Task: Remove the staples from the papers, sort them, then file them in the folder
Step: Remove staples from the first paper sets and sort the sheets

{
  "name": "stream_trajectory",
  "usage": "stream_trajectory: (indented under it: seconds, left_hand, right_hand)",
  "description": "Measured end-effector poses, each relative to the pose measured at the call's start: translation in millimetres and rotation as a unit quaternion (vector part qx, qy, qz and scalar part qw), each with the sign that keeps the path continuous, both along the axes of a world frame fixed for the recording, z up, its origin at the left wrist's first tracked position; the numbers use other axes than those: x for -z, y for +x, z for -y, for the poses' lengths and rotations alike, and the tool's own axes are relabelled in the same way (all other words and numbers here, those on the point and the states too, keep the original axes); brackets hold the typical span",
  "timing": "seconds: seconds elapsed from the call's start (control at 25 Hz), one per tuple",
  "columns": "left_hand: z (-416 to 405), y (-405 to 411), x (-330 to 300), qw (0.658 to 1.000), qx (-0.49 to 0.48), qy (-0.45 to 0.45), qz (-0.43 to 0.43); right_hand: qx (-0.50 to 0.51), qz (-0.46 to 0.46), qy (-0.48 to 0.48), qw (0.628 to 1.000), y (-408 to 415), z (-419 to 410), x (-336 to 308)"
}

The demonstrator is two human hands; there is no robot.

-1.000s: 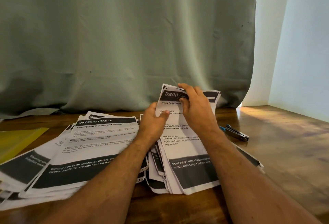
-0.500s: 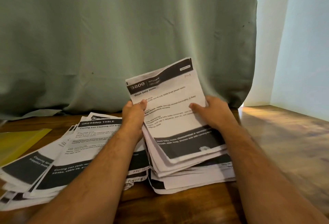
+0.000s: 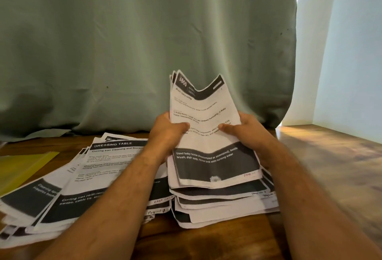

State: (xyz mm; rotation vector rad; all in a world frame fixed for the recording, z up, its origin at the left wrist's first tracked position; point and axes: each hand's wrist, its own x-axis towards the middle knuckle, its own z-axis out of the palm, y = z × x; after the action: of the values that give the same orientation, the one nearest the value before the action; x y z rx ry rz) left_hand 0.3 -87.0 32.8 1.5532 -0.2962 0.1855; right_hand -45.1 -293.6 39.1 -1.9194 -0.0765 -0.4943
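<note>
Stack of papers [image 3: 208,135] held up, tilted, over the right-hand pile [image 3: 223,208] on the tabletop [image 3: 330,166].

Clamped from both sides: left hand [image 3: 167,133] on the left edge, right hand [image 3: 246,131] on the right, thumbs across the top sheet, forearms reaching forward. Beside it, a fanned pile [image 3: 86,179], then a yellow folder [image 3: 20,166] far left.

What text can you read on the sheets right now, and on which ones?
Held stack's top sheet: "Wash baby bottle"; dark band: "Used baby bottle (disassembled or assembled), bottle brush, dish soap, kitchen sink with running water".
Left pile's top sheet: "DRESSING TABLE", "Curling Iron Cleaning and Stora…".
Body text and handwritten page notes: too blurred.
</note>
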Motion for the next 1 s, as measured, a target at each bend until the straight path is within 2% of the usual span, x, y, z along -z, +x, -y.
stream_trajectory:
  seconds: [0.08, 0.16, 0.36, 0.56, 0.72, 0.88, 1.0]
  left_hand:
    - [6.7, -7.8, -5.4, 0.998, -0.034, 0.006, 0.050]
    - [8.6, -14.3, -10.2, 0.995, -0.054, 0.002, 0.084]
    - [11.1, -18.6, -13.5, 0.989, -0.011, -0.011, 0.150]
    - [6.7, -10.4, -2.4, 0.993, 0.005, -0.035, 0.110]
    - [7.5, -9.3, 7.9, 0.996, 0.023, -0.013, 0.081]
    - [10.2, -7.8, 4.6, 0.994, 0.009, -0.057, 0.093]
    - [10.1, -5.5, 15.5, 0.997, 0.018, -0.017, 0.071]
  right_hand:
    - [-0.022, 0.020, 0.001, 1.000, -5.0, -5.5, -3.0]
    - [-0.003, 0.072, 0.000, 0.997, -7.8, -7.8, -7.1]
    - [0.019, 0.174, 0.045, 0.984, -11.2, -10.9, -13.7]
    - [-0.006, 0.149, 0.119, 0.982, -9.2, -3.7, -10.2]
    - [0.069, 0.127, 0.091, 0.985, -4.8, -2.1, -8.1]
    - [0.092, 0.165, 0.087, 0.978, -6.2, -5.3, -10.1]
    - [0.090, 0.115, 0.062, 0.987, -3.5, -4.8, -4.8]
